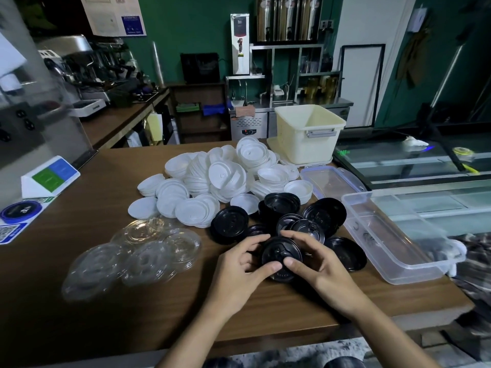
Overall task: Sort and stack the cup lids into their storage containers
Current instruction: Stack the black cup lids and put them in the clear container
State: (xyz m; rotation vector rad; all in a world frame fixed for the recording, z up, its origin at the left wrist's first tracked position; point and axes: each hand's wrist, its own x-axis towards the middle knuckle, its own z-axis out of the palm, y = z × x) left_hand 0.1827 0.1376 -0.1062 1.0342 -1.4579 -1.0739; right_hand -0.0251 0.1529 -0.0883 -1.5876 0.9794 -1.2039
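Note:
On the wooden counter (87,261) lie three groups of cup lids: a big heap of white lids (218,179) at the back, several black lids (231,224) in the middle and several clear lids (140,251) at the left. My left hand (239,264) and my right hand (316,258) together grip a small stack of black lids (279,254) from both sides, thumbs on its near edge. An empty clear plastic container (393,245) lies to the right. A cream bin (308,134) stands behind the white heap.
The clear container's lid (332,179) lies between bin and container. A white card stand (47,176), a blue round sticker (21,211) and a QR card (10,232) sit at the counter's left. A glass display case (425,166) borders the right.

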